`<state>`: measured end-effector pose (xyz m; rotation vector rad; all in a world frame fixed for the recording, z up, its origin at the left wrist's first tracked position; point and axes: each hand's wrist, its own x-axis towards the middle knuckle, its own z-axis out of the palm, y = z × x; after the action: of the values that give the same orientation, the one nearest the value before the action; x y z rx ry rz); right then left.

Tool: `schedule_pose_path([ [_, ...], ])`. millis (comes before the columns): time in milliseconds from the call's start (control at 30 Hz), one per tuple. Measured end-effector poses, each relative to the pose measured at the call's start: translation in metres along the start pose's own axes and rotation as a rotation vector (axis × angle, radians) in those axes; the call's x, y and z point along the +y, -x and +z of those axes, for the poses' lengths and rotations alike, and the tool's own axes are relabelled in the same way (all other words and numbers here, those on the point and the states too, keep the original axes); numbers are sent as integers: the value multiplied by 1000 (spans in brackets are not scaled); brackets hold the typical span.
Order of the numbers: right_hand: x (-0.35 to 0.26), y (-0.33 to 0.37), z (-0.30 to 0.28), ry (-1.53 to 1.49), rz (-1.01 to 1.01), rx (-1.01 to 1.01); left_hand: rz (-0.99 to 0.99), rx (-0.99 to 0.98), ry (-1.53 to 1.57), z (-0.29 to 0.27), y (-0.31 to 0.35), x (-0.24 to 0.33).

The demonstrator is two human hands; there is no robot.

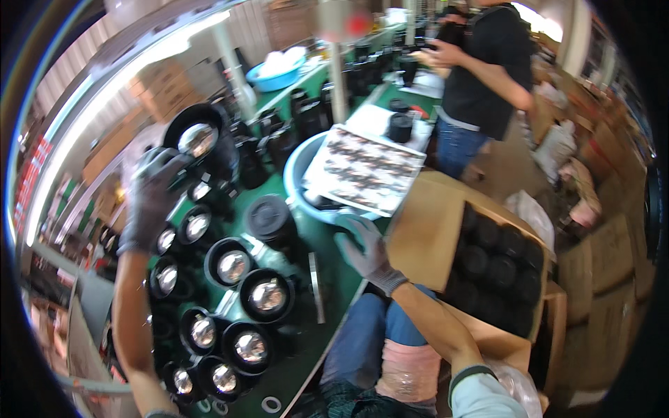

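Left hand (159,184) is curled round a black lamp (198,139), probably light, stiff, scratchable inside; hold its outside, palm-side. Right hand (366,252): fingers spread, empty.

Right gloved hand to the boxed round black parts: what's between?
Head view: an open cardboard flap lies between right hand and round black parts.

Co-worker (488,80); brown boxes (610,261), probably cardboard.

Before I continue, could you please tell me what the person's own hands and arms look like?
The left hand and right hand wear grey gloves. Both forearms look bare; the right sleeve is pale blue with a dark edge.
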<state>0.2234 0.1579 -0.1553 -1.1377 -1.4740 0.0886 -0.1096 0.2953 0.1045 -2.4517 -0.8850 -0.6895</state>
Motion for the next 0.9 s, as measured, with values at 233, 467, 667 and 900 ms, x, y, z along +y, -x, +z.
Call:
schedule_pose_path([
  [233, -146, -69, -129, 70, -460, -397, 310, -389, 393, -109, 9, 141],
  [467, -185, 50, -223, -183, -123, -612, 452, -383, 816, -83, 46, 250],
  [667, -222, 159, -273, -123, 586, -70, 15, -407, 1021, 9, 166, 284],
  [900, -250, 199, -230, -481, 898, 97, -673, -465, 1684, 74, 220, 334],
])
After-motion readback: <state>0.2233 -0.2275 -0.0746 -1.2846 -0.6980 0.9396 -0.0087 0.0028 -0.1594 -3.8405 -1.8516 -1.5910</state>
